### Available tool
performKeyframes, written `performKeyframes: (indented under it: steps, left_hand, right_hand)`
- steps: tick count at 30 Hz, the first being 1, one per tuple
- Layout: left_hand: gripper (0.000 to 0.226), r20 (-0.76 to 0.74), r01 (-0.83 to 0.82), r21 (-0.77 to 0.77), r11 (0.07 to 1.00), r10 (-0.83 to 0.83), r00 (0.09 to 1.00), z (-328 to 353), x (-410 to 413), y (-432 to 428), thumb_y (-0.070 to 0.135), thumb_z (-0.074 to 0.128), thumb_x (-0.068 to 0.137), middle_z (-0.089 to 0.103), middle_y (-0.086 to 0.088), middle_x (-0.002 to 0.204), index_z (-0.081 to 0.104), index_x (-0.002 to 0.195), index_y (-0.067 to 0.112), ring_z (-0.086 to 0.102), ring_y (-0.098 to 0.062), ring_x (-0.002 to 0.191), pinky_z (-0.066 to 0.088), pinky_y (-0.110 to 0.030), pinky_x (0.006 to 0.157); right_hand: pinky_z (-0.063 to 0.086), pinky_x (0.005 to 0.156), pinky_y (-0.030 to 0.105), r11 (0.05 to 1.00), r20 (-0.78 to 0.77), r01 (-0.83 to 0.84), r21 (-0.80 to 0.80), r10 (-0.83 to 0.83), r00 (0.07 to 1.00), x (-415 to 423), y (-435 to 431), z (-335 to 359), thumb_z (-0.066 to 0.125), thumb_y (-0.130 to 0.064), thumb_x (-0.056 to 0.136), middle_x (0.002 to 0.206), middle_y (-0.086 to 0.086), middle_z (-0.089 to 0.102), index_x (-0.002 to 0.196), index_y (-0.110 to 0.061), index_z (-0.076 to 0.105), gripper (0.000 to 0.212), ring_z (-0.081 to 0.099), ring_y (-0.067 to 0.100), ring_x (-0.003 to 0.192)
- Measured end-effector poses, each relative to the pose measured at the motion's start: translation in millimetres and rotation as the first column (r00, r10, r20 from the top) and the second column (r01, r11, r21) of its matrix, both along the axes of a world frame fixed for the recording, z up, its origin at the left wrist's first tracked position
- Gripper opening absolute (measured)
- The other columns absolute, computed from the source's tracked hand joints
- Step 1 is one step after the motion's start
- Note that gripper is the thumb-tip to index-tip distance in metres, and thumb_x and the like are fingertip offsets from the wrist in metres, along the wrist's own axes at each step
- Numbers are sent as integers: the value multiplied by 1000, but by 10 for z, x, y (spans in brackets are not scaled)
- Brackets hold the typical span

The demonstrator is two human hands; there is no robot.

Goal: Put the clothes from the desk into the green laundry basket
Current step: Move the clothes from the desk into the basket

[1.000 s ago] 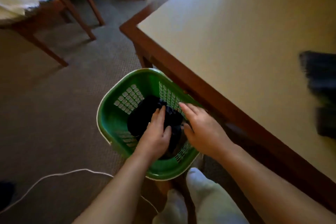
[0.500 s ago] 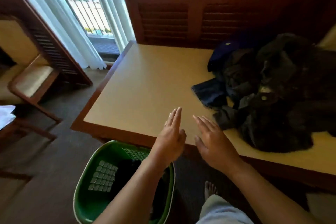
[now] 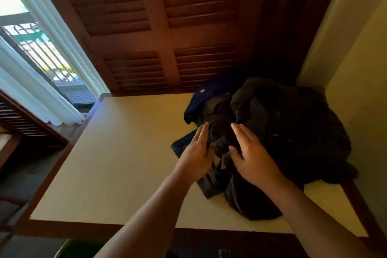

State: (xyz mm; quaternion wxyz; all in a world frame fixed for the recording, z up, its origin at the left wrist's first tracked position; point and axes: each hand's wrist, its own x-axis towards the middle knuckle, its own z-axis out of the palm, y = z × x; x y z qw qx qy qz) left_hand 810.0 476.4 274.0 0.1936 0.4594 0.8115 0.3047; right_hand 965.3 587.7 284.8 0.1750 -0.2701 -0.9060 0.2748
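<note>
A heap of dark clothes lies on the right half of the cream-topped desk, with a navy garment at its far left edge. My left hand hovers with straight fingers over the pile's left edge. My right hand is stretched flat over the front of the pile, fingers spread. Neither hand holds anything. Only a sliver of the green laundry basket shows on the floor below the desk's near edge.
Wooden louvred shutters stand behind the desk, and a yellow wall closes it on the right. A window with white curtains is at the left. The desk's brown wooden rim runs along the near edge.
Both hands left the basket, rose over the desk and moved right and forward until they were above the clothes pile. The view lifted from the floor to the desk.
</note>
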Motion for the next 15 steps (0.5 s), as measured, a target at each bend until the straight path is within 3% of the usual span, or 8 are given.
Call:
performKeyframes:
  steps: [6, 9, 12, 15]
  left_hand:
    - [70, -18, 16, -2, 1000, -16, 1000, 122, -117, 584, 33, 43, 109, 8, 0, 173, 4, 166, 21, 21, -19, 155, 19, -14, 108]
    - [70, -43, 15, 8, 1000, -14, 999, 139, -243, 809, 34, 44, 109, 10, 0, 173, 7, 166, 20, 25, -21, 154, 24, -18, 110]
    - [70, -70, 12, 3, 1000, -12, 997, 149, -413, 1068, 36, 45, 108, 11, 1, 173, 9, 166, 22, 24, -20, 155, 25, -22, 113]
    - [72, -84, 18, -22, 1000, -20, 996, 158, -603, 1347, 43, 45, 107, 9, 1, 173, 8, 166, 24, 12, -17, 158, 17, -25, 119]
  right_hand:
    - [15, 124, 34, 992, -6, 110, 64, -110, 994, -107, 843, 188, 54, -40, 101, 168, 0, 12, 161, -18, 15, 74, -2, 7, 152]
    - [6, 119, 29, 989, -19, 117, 93, -115, 993, -204, 1149, 265, 56, -41, 100, 168, 1, 11, 161, -14, 15, 79, -9, 2, 145]
    - [2, 123, 35, 982, -18, 112, 154, -110, 994, -339, 1457, 291, 59, -45, 97, 168, 3, 11, 160, -11, 15, 84, -6, 12, 153]
    - [-1, 123, 48, 973, 123, 107, 204, -134, 983, -497, 1766, 249, 62, -59, 89, 169, 5, 5, 161, -18, 11, 97, -5, 26, 156]
